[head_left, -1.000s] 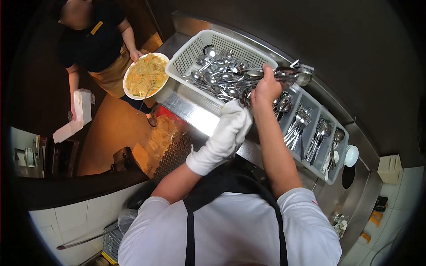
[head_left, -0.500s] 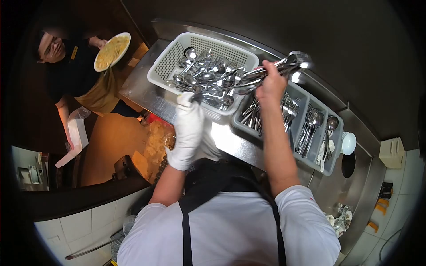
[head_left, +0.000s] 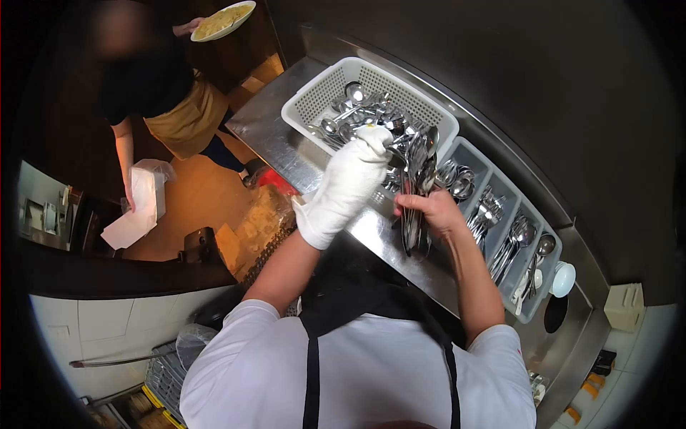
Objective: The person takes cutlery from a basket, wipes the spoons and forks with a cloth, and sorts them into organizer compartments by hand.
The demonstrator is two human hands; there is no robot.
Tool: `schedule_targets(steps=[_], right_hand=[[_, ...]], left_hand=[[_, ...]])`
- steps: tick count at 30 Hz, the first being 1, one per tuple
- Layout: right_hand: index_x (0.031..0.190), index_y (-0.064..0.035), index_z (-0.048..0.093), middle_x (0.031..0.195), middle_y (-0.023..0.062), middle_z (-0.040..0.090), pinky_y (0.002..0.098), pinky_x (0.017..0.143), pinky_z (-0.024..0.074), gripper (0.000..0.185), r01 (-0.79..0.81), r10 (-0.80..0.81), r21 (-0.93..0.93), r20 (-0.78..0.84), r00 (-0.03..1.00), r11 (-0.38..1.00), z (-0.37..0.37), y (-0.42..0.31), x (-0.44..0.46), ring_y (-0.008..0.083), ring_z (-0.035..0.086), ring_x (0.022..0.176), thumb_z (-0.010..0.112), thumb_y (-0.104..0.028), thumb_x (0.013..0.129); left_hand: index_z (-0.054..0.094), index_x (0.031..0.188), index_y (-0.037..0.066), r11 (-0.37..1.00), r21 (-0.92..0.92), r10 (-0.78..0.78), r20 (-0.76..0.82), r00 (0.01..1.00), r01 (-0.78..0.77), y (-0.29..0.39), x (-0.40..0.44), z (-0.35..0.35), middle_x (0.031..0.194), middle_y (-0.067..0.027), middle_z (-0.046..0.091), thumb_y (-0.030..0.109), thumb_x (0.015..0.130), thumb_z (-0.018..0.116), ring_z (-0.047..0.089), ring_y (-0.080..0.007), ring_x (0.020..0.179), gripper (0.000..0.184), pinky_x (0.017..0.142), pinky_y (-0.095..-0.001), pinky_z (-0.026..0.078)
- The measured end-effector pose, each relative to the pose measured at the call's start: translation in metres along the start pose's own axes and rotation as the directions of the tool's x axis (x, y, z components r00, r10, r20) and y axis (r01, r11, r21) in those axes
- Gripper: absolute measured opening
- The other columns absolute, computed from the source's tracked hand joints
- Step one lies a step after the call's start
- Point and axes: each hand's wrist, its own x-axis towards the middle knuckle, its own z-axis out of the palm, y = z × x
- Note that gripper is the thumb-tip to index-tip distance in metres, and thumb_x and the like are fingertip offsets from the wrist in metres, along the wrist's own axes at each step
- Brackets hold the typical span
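Observation:
My left hand (head_left: 350,182) is wrapped in a white cloth, which hides the fingers; it reaches over the front rim of a white perforated basket (head_left: 311,96). Loose spoons and forks (head_left: 368,111) lie heaped in that basket. My right hand (head_left: 432,209) is closed around a bunch of cutlery (head_left: 418,171), held near the basket's right front corner with one end pointing down. The cloth is right beside the upper part of this bunch. To the right stands a grey divided tray (head_left: 493,179), with forks and spoons sorted in its compartments.
A co-worker (head_left: 153,86) at the upper left holds a plate of food (head_left: 225,21) and a pale box (head_left: 139,214). White bowls (head_left: 563,279) sit beside a dark round hole (head_left: 556,313) in the steel counter (head_left: 275,107). A wall rises behind the counter.
My right hand has come down toward me and turned the cutlery bunch from sideways to upright. My cloth-wrapped left hand has moved to the bunch. The co-worker's plate has moved up.

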Motion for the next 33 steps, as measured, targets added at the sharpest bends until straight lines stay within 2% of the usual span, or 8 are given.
schedule_targets(steps=[6, 9, 11, 14, 16, 21, 29, 33], right_hand=[[0.096, 0.0002, 0.060, 0.074, 0.0069, 0.062, 0.0297, 0.058, 0.0513, 0.023, 0.115, -0.045, 0.361, -0.196, 0.979, 0.925, -0.006, 0.014, -0.033, 0.0178, 0.061, 0.060, 0.073, -0.002, 0.078], [0.099, -0.0028, 0.058, 0.073, 0.0062, 0.058, 0.0376, 0.063, 0.0510, 0.026, 0.198, -0.060, 0.347, -0.370, 0.927, 0.917, -0.031, 0.015, -0.073, 0.0191, 0.057, 0.058, 0.072, -0.003, 0.077], [0.098, -0.0031, 0.059, 0.070, 0.0067, 0.058, 0.0387, 0.064, 0.0520, 0.025, 0.301, -0.091, 0.313, -0.542, 0.836, 0.901, -0.047, 0.018, -0.113, 0.0188, 0.057, 0.056, 0.071, -0.002, 0.077], [0.091, -0.0011, 0.060, 0.070, 0.0069, 0.060, 0.0349, 0.060, 0.0530, 0.018, 0.464, -0.163, 0.216, -0.743, 0.649, 0.859, -0.067, 0.026, -0.184, 0.0177, 0.060, 0.058, 0.072, -0.003, 0.078], [0.091, -0.0009, 0.061, 0.071, 0.0068, 0.061, 0.0326, 0.057, 0.0525, 0.016, 0.448, -0.085, 0.091, -0.930, 0.357, 0.889, -0.072, 0.036, -0.234, 0.0176, 0.061, 0.057, 0.071, -0.003, 0.078], [0.095, 0.0001, 0.056, 0.072, 0.0072, 0.059, 0.0316, 0.053, 0.0516, 0.020, 0.374, 0.004, 0.015, -1.000, 0.030, 0.927, -0.070, 0.064, -0.332, 0.0173, 0.058, 0.054, 0.069, -0.002, 0.079], [0.095, -0.0009, 0.062, 0.074, 0.0036, 0.062, 0.0275, 0.055, 0.0463, 0.022, 0.236, -0.048, 0.051, -0.917, 0.396, 0.970, -0.083, 0.020, -0.286, 0.0141, 0.059, 0.060, 0.074, -0.010, 0.079], [0.092, -0.0012, 0.064, 0.075, 0.0048, 0.064, 0.0282, 0.054, 0.0485, 0.015, 0.226, -0.042, 0.171, -0.703, 0.710, 0.959, -0.123, 0.020, -0.219, 0.0139, 0.062, 0.060, 0.071, -0.009, 0.081]], left_hand=[[0.049, 0.070, 0.004, 0.882, 0.423, 0.187, 0.093, 0.978, -0.209, -0.034, -0.048, 0.001, 0.072, -0.0112, 0.052, -0.008, 0.071, 0.053, 0.053, -0.0275, 0.076, 0.012, 0.069, -0.0366, 0.045], [0.045, 0.069, 0.010, 0.934, -0.258, -0.259, -0.017, 0.966, 0.246, -0.053, -0.091, 0.007, 0.068, -0.0036, 0.047, 0.006, 0.074, 0.055, 0.046, -0.0199, 0.066, 0.012, 0.061, -0.0314, 0.039], [0.046, 0.075, 0.013, 0.335, -0.830, -0.664, 0.127, 0.737, 0.445, -0.060, -0.116, 0.006, 0.069, 0.0001, 0.047, 0.019, 0.089, 0.052, 0.046, -0.0144, 0.064, 0.017, 0.058, -0.0271, 0.038], [0.047, 0.082, 0.015, -0.019, -0.870, -0.861, 0.265, 0.435, 0.493, -0.033, -0.096, 0.000, 0.071, 0.0041, 0.045, 0.041, 0.104, 0.046, 0.044, -0.0076, 0.064, 0.034, 0.056, -0.0205, 0.038], [0.045, 0.085, 0.016, 0.234, -0.814, -0.633, 0.287, 0.719, 0.532, -0.050, -0.100, -0.004, 0.069, 0.0041, 0.042, 0.038, 0.105, 0.043, 0.042, -0.0068, 0.059, 0.030, 0.050, -0.0216, 0.034], [0.042, 0.086, 0.012, 0.470, -0.510, -0.302, 0.674, 0.675, 0.720, -0.013, -0.093, 0.020, 0.060, 0.0023, 0.036, 0.043, 0.106, 0.038, 0.039, -0.0104, 0.058, 0.036, 0.055, -0.0250, 0.035], [0.048, 0.127, -0.002, 0.313, -0.385, -0.466, 0.734, 0.494, 0.868, 0.055, -0.125, 0.070, 0.106, -0.0123, 0.062, 0.002, 0.097, 0.056, 0.058, -0.0122, 0.079, 0.031, 0.073, -0.0259, 0.049], [0.053, 0.126, 0.005, 0.672, -0.392, -0.407, 0.514, 0.755, 0.628, 0.035, -0.164, 0.094, 0.097, -0.0090, 0.060, 0.022, 0.099, 0.057, 0.059, -0.0141, 0.079, 0.032, 0.074, -0.0251, 0.050]])
